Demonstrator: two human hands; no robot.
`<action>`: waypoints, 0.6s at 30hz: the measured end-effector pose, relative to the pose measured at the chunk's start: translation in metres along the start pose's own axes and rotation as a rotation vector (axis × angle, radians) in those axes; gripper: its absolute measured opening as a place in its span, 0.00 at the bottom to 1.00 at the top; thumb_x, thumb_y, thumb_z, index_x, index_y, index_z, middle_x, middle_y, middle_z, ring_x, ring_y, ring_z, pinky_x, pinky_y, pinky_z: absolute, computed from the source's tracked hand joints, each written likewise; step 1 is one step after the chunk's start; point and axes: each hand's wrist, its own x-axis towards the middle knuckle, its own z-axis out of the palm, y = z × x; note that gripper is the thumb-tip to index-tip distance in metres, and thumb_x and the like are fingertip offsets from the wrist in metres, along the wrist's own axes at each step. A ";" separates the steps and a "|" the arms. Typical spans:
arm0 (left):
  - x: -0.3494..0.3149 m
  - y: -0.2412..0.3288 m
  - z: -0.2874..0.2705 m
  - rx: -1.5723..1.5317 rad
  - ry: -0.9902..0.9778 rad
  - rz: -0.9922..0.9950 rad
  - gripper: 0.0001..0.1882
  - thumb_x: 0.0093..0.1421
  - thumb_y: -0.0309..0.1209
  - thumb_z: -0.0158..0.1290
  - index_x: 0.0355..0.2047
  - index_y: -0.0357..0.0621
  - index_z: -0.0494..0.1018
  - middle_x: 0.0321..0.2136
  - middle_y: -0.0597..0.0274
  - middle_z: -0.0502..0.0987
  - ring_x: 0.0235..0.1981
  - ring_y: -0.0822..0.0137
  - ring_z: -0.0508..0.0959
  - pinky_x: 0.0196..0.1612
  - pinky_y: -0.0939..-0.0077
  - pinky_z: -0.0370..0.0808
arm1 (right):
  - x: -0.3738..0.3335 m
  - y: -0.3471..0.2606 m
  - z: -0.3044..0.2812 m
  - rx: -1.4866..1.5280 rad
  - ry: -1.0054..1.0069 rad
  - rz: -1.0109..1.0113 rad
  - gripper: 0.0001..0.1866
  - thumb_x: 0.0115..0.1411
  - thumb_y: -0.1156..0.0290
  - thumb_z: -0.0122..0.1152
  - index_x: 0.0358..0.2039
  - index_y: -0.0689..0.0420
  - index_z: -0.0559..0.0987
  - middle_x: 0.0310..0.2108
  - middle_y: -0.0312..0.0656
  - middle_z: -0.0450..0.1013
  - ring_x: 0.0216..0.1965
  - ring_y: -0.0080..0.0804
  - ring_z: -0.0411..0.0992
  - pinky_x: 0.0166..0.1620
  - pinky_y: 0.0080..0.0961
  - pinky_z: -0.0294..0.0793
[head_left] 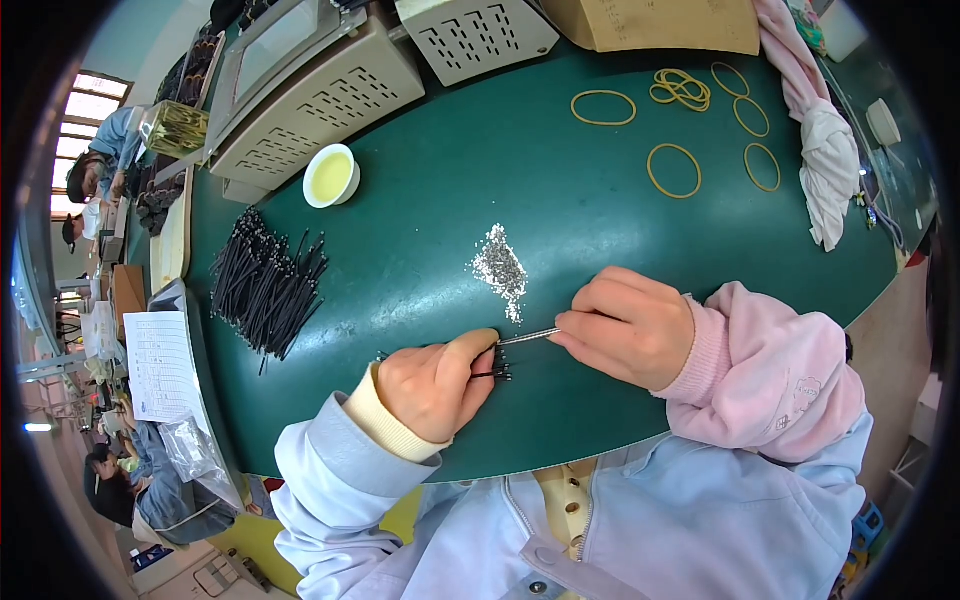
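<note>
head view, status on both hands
Left hand closed on black strands. Right hand pinching slim metal tool, tip by left thumb. Silver bits beyond; nothing seen blocking.

held black strands (pixel 488 375) — partly hidden | cardboard box (pixel 670 25) — cut off

1. Hands: two, left hand (pixel 425 390) and right hand (pixel 632 330).
2. Metal tool (pixel 532 336): one.
3. Black strands (pixel 265 285): one heap, too dense to count; several more in the left hand.
4. Grains (pixel 498 265): one pile, uncountable.
5. Cup (pixel 308 188): one.
6. Rubber bands (pixel 603 123): five loose, plus one tangled bunch (pixel 684 93).
7. Machines (pixel 318 105): two.
8. Jar (pixel 176 130): one.
</note>
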 end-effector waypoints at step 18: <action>-0.005 0.000 0.002 -0.034 0.052 -0.009 0.11 0.50 0.19 0.50 0.36 0.38 0.67 0.14 0.57 0.71 0.13 0.59 0.72 0.17 0.70 0.69 | 0.001 0.002 -0.008 -0.060 -0.001 -0.065 0.08 0.41 0.74 0.64 0.22 0.58 0.73 0.21 0.35 0.63 0.24 0.29 0.64 0.25 0.22 0.68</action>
